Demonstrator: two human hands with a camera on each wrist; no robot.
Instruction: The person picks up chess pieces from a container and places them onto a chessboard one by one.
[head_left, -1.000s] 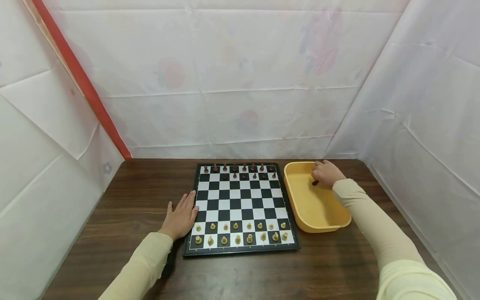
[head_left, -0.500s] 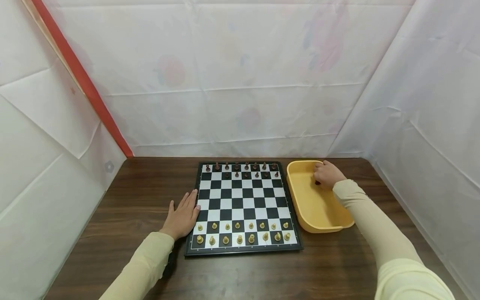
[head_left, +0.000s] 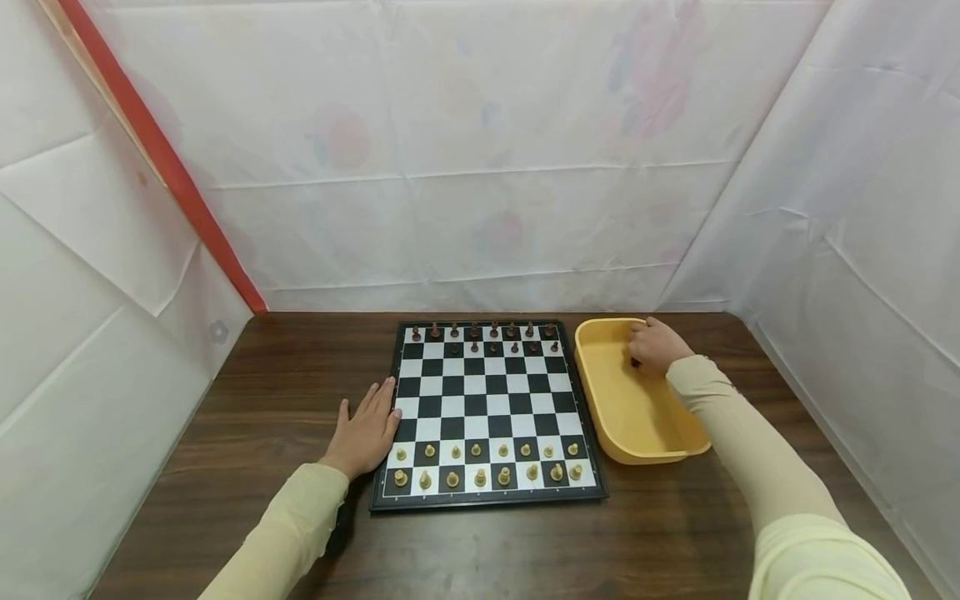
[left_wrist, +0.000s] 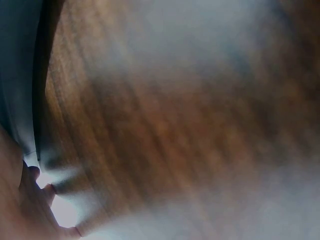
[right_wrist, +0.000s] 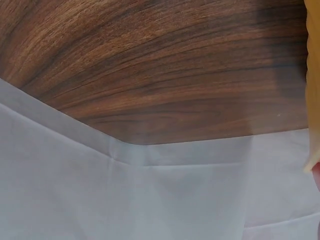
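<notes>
From the head view, white sheets wall a brown table [head_left: 225,467]. The left hand [head_left: 365,433] lies flat, fingers straight, touching the chessboard [head_left: 486,415] left edge. The right hand [head_left: 654,345] pinches a dark piece [head_left: 635,362] inside the yellow tub [head_left: 630,400] – far end. Wrist views: only wood grain and sheet.

left hand [head_left: 365,431]: flat, fingers straight, palm down, forearm in cream sleeve | right hand [head_left: 654,344]: arm extended forward, fingers curled, pinching a small dark item
</notes>
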